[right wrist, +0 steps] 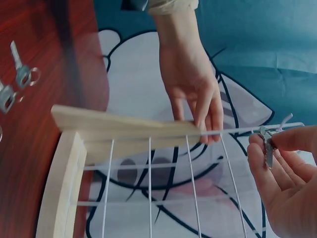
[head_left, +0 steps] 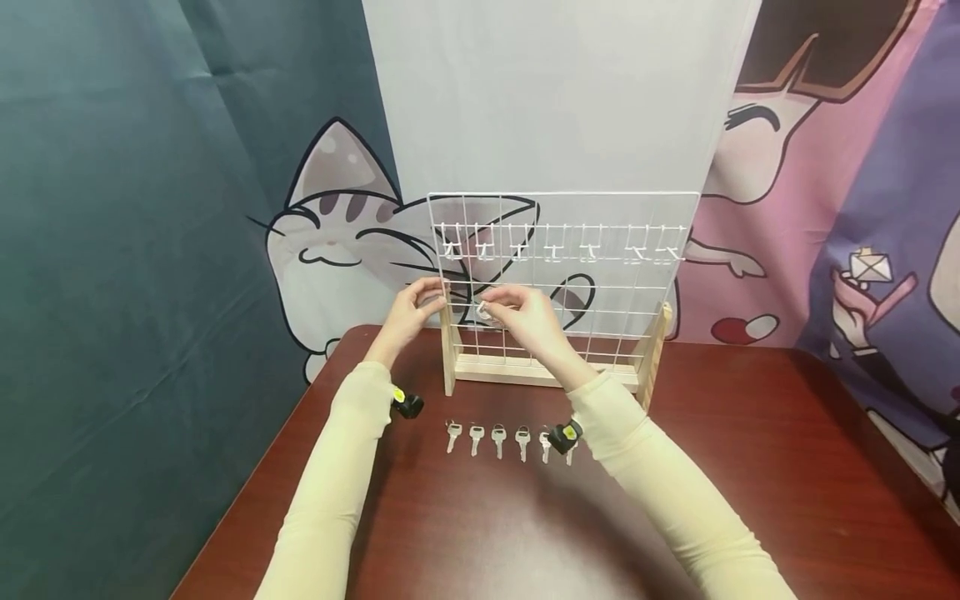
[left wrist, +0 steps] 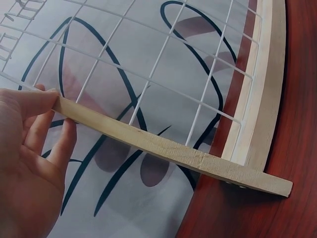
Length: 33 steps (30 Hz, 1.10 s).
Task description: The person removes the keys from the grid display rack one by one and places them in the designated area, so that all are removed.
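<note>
A white wire grid rack [head_left: 562, 193] stands on the table in a wooden frame. My left hand [head_left: 408, 312] grips the upper end of its left wooden upright [left wrist: 148, 141] between thumb and fingers. In front of the grid, my right hand [head_left: 528, 321] pinches a silver key [right wrist: 268, 153] between thumb and fingers, close to the left side wire in the right wrist view. Several white hooks [head_left: 553, 252] hang in a row across the upper grid, above both hands. On the table below lies a row of several silver keys [head_left: 498, 437], partly covered by the right wrist camera in the head view.
The dark red table [head_left: 480, 517] carries the rack near its back edge. A wooden bar [head_left: 510, 370] joins the two uprights at the bottom; the right upright [head_left: 654, 354] leans outward. Behind hangs a printed cloth [head_left: 322, 250] with a cartoon cat.
</note>
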### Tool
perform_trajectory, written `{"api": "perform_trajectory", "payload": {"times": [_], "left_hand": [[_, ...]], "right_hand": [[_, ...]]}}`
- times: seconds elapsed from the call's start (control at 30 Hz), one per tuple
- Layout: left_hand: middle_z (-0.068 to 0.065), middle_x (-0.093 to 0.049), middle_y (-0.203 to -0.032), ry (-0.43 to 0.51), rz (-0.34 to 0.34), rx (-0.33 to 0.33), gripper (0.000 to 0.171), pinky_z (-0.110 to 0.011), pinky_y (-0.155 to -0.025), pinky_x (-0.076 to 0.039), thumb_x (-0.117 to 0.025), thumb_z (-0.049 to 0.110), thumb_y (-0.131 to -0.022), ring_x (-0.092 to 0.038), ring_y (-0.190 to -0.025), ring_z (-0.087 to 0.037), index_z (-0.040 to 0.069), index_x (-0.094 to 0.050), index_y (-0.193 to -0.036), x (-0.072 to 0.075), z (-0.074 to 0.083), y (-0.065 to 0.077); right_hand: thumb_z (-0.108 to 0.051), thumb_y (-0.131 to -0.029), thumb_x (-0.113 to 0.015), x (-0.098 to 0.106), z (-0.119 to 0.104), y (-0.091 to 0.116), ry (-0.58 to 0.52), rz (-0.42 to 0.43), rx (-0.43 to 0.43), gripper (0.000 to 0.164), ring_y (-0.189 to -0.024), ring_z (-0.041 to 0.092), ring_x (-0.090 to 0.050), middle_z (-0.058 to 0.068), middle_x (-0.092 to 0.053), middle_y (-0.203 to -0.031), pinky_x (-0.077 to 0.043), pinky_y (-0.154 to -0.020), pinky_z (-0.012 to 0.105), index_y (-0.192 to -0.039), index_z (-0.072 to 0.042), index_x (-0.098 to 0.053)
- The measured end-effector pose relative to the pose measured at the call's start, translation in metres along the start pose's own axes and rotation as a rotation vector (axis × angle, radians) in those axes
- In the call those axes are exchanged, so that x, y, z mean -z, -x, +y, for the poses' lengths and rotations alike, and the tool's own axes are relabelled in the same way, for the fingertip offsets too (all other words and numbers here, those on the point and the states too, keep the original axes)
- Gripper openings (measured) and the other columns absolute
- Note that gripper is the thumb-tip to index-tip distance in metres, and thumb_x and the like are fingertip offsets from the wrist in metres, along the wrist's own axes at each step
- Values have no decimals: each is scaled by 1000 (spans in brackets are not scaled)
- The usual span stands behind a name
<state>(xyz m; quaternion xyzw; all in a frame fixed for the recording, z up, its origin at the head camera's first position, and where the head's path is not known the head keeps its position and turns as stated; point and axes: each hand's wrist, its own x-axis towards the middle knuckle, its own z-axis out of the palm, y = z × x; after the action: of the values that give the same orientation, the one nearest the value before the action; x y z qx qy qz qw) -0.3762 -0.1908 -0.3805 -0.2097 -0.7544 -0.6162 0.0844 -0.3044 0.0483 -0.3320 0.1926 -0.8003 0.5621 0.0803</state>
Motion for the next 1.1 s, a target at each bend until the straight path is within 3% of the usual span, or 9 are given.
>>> {"api": "perform_trajectory", "payload": {"times": [0.2, 0.4, 0.7, 0.8, 0.87, 1.1], "left_hand": [[-36, -54, -135, 18, -14, 18, 39, -25, -101, -49, -60, -8, -96, -51, -128, -44, -16, -52, -133, 0, 18, 10], [-34, -55, -135, 5, -15, 14, 39, -24, -101, -48, -60, -7, -96, -54, -127, -40, -15, -52, -134, -1, 20, 8], [-34, -54, -136, 26, -22, 14, 39, -27, -102, -49, -59, -9, -96, -51, -129, -43, -15, -51, -134, -1, 19, 10], [-32, -56, -136, 21, -18, 23, 40, -28, -104, -48, -59, -8, -96, -52, -129, -41, -14, -52, -135, -1, 19, 10], [-30, -56, -136, 16, -16, 26, 40, -29, -104, -48, -60, -8, -97, -53, -128, -38, -14, -52, -135, -1, 19, 9], [-30, -57, -135, 33, -22, 20, 41, -29, -103, -49, -61, -7, -96, -56, -126, -35, -14, -52, -135, -1, 17, 6]], "right_hand": [[-12, -96, -67, 16, 8, 8, 2, -24, -50, 24, -85, 23, -74, 14, -75, -109, -60, -74, 27, -115, 1, -72], [-9, -98, -63, 32, 23, 13, 0, -92, -124, 23, -94, 30, -72, 19, -71, -114, -60, -79, 28, -119, -1, -71], [0, -98, -48, 47, 48, 26, -97, -162, -296, 35, -99, 22, -70, 27, -61, -129, -57, -93, 35, -128, 8, -63], [-2, -96, -51, 53, 56, 31, -88, -169, -314, 37, -101, 22, -70, 23, -60, -133, -52, -101, 43, -129, 6, -63], [-5, -94, -58, 58, 62, 34, -70, -171, -315, 37, -101, 20, -68, 21, -62, -132, -49, -102, 43, -129, 3, -65], [-7, -87, -74, 68, 81, 45, 32, -162, -290, 38, -92, 17, -64, 18, -71, -114, -49, -87, 35, -124, -2, -70]]}}
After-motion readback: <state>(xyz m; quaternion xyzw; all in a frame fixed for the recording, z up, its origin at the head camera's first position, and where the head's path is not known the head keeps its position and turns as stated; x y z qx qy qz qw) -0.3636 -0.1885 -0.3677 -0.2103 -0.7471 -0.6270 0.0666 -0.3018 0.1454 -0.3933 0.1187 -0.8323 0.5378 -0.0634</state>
